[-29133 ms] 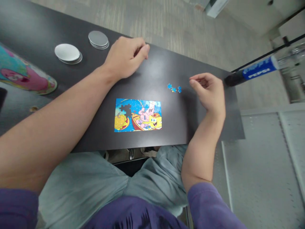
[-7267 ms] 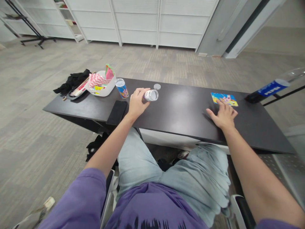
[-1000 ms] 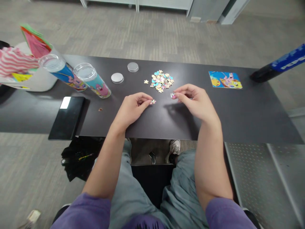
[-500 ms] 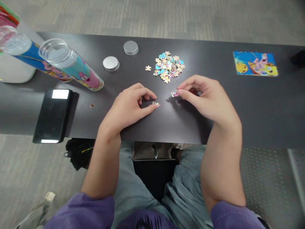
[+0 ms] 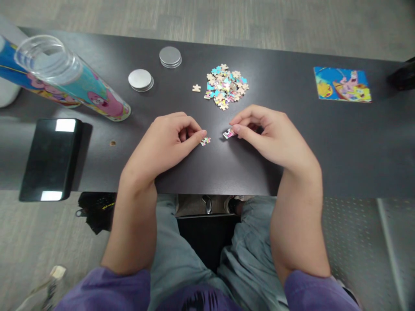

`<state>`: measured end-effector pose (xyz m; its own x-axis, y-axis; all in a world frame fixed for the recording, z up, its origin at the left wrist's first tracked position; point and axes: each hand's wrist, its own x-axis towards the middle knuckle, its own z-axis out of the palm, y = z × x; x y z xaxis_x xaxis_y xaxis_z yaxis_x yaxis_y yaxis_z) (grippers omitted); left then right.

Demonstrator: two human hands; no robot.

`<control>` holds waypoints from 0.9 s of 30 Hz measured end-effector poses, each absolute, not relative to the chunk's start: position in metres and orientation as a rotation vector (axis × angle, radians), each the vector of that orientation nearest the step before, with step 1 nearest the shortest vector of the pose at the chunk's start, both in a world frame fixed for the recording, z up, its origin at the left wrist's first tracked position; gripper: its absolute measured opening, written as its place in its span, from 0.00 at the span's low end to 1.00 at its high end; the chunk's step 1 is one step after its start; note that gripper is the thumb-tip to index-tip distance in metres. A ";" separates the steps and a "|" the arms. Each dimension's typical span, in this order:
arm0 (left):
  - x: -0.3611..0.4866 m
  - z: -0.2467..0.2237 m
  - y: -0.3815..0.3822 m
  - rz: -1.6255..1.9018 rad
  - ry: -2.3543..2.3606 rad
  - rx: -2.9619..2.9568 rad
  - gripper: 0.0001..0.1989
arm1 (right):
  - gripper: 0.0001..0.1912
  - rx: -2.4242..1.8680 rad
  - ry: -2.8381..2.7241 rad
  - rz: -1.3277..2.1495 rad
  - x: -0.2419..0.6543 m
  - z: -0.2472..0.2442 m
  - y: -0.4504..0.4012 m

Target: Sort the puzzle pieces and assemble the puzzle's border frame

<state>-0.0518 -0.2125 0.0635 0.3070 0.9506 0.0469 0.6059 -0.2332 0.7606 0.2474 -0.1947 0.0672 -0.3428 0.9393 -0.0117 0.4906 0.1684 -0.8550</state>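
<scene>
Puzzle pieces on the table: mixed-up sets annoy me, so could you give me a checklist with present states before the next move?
1. Left grip on its small piece: ok, at the fingertips.
2. Right grip on its pink-and-white piece: ok, pinched between thumb and finger.
3. Those two joined: not ok, a gap separates them.
4. Small piece lifted off the table: cannot tell.
5. Loose pile all picture side up: not ok, many plain tan backs show.
6. Assembled picture apart from the pile: ok, well to its right.

Puzzle pieces [image 5: 228, 133] in both hands [image 5: 272, 136]; jumbled heap [image 5: 226, 86] beyond
</scene>
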 end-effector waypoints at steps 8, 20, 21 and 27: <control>-0.064 0.064 -0.213 0.652 1.320 1.955 0.16 | 0.06 -1.333 -1.944 0.969 0.247 0.063 -0.193; -0.059 0.053 -0.213 0.622 1.355 2.045 0.11 | 0.06 -1.292 -2.144 0.927 0.244 0.063 -0.191; -0.059 0.054 -0.213 0.625 1.359 2.042 0.10 | 0.05 -1.256 -2.162 0.931 0.241 0.062 -0.192; -0.061 0.054 -0.211 0.652 1.326 2.039 0.10 | 0.05 -1.198 -2.191 0.938 0.235 0.062 -0.192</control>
